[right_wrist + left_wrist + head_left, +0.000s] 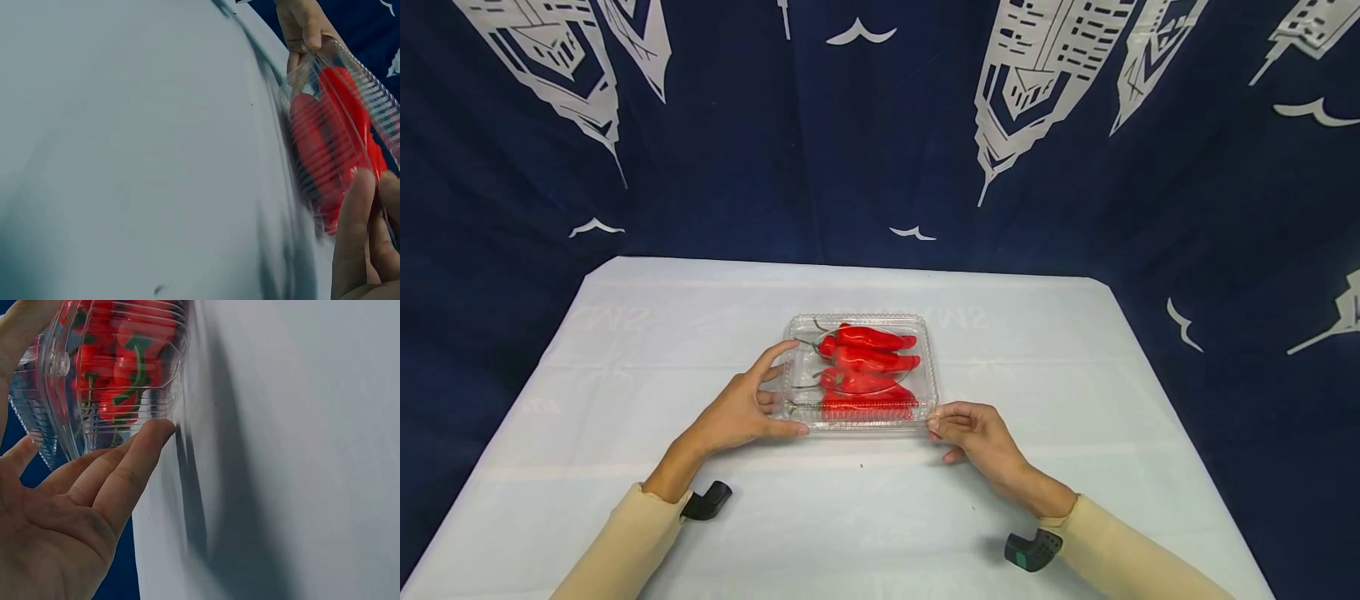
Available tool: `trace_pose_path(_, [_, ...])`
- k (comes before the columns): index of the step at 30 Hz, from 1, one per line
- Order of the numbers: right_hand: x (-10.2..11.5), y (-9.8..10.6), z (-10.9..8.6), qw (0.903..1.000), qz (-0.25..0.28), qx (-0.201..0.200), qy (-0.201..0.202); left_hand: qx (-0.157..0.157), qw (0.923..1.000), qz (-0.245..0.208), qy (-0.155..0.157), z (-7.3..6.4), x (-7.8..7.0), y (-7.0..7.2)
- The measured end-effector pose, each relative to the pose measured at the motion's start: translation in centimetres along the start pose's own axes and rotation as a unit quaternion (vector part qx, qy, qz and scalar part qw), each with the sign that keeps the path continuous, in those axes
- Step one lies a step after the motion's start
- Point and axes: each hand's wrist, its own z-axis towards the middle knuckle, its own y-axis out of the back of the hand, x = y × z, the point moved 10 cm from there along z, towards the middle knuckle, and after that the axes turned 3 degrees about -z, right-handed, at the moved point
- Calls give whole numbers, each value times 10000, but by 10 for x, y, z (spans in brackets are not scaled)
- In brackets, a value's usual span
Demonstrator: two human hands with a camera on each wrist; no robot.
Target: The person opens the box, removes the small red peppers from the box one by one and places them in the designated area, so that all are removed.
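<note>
A clear plastic clamshell box (928,367) lies on the white table with several red peppers (868,360) inside, their green stems toward the left. My left hand (747,408) spans the box's left end; its fingers look fairly straight against the side, and the thumb touches the front left corner. The left wrist view shows that hand's fingertips (164,427) at the box's lower edge. At the front right corner, my right hand (973,433) pinches the rim between thumb and fingers. The right wrist view shows the rim between these fingertips (361,187). Whether the lid is fully pressed down, I cannot tell.
A white cloth covers the table (865,525). Behind it hangs a dark blue curtain (805,167) with white building prints. Black devices (1033,550) sit at both wrists. A tiny dark speck (861,465) lies in front of the box.
</note>
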Motion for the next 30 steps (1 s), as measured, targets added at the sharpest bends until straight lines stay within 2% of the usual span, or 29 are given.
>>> trace_pose_path(11, [-5,3,-2,9991,-118,375,-180,-74,9994,288,154,-1,1,3])
trace_pose_path(17, [-4,1,-2,9983,-157,500,-252,4,9998,142,129,-1,-2,2])
trace_pose_path(25, [-2,2,-1,9988,-180,428,-152,205,9997,43,86,-1,-2,2])
trace_pose_path(30, [-1,5,-2,9997,11,254,-2,219,9997,73,-85,-1,-3,2])
